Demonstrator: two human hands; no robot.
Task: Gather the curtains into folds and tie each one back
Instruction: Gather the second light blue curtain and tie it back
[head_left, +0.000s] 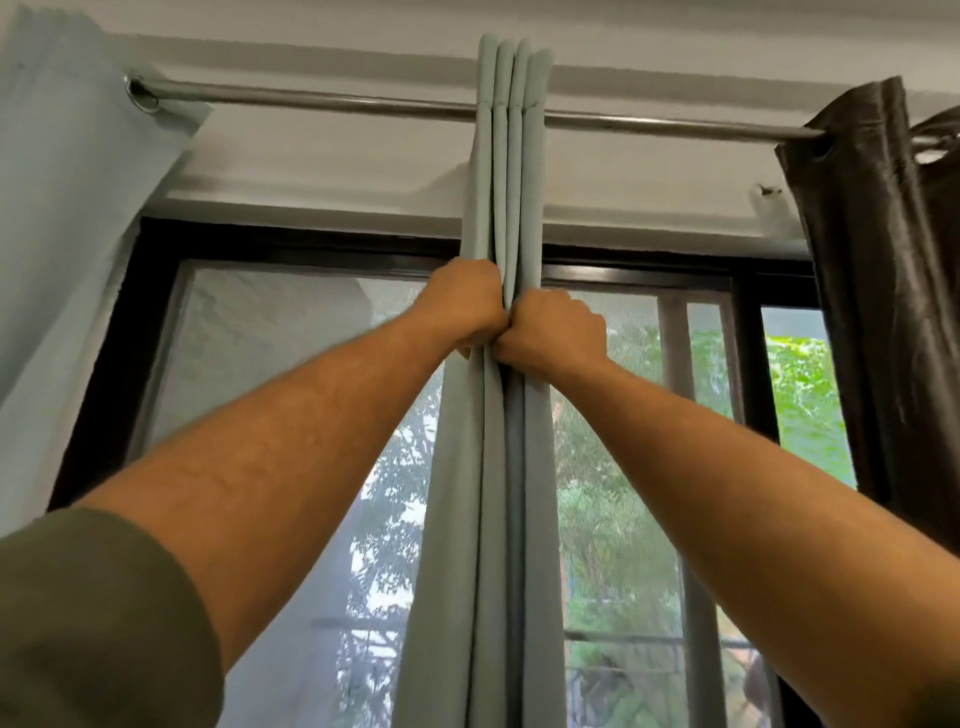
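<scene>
**Inspector:** Start with what is nearest.

**Assistant:** An olive sleeve (93, 613) at the lower left, covering the left upper arm. Both forearms are bare and reach upward toward the middle of the window.

**Inspector:** The hands?

**Assistant:** The left hand (462, 304) is curled round the left side of the pale blue curtain (498, 467); the right hand (558, 330) is curled round its right side, slightly lower. The knuckles touch — the cloth is squeezed between them.

**Inspector:** State of that curtain?

**Assistant:** Gathered into narrow upright folds, hanging at the middle of the rod (337, 101). The folds stay tight from the rod down to the hands, then spread wider below. No tie is visible on it.

**Inspector:** Beyond that?

**Assistant:** A dark brown curtain (878, 270) hangs at the right end of the rod, well apart from the blue one. Behind both — a black-framed window (119, 332) with mesh, green trees outside. At the upper left the rod enters a pale blue wall (57, 208).
</scene>
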